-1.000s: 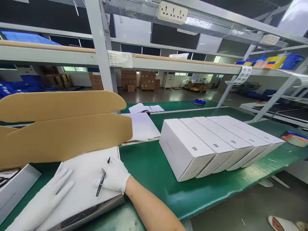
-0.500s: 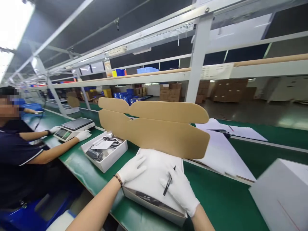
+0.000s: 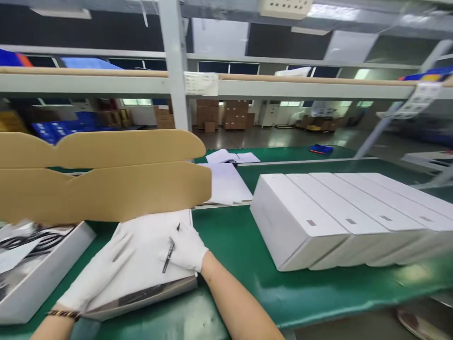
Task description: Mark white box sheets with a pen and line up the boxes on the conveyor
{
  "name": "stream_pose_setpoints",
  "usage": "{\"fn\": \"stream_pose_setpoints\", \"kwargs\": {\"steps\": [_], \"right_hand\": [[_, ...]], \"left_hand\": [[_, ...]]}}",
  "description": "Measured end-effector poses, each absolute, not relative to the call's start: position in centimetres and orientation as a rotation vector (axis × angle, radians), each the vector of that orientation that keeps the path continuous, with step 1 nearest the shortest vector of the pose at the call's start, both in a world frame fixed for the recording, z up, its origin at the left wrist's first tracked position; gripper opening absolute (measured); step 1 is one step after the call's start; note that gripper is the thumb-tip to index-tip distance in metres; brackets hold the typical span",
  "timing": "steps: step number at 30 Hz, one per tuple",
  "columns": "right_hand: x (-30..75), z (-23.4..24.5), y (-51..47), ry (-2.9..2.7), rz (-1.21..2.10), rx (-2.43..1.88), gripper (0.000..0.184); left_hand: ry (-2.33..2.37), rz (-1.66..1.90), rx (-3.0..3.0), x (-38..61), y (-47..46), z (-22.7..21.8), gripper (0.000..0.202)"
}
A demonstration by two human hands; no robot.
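A white foam sheet [image 3: 148, 236] covers most of the inside of an open box [image 3: 152, 295] in front of me; something dark shows along its near edge. The box's brown cardboard lid [image 3: 141, 189] stands raised behind it. My left hand [image 3: 102, 269], in a white glove, lies with fingers stretched out on the left side of the sheet. My right hand [image 3: 186, 248], also gloved, is closed around a black pen [image 3: 169, 255] and rests over the right side of the sheet.
To the left, another open white box [image 3: 46, 278] holds black cables and bagged parts. A row of several closed white boxes [image 3: 318, 222] stands on the green table at right. White papers [image 3: 226, 182] and an open notebook [image 3: 233, 156] lie behind. A shelf rail [image 3: 247, 88] crosses above.
The view has swung right, bringing the row of white boxes into sight and leaving the co-worker and scale outside it. Both hands stay over the sheet, the pen still in my right.
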State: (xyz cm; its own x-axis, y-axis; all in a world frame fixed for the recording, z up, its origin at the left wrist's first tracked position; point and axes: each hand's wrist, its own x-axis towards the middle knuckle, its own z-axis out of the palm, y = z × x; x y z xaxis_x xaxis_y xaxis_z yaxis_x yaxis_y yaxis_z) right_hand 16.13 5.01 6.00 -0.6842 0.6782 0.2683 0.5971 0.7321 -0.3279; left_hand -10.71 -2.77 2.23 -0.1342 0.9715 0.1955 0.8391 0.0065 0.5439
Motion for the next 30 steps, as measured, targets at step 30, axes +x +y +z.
{"fn": "stream_pose_setpoints", "kwargs": {"steps": [30], "right_hand": [[21.3,6.4,5.3,-2.6,0.628,-1.372,0.076]], "left_hand": [[1.683,0.212,2.419,2.7,1.3,5.3,0.088]]}}
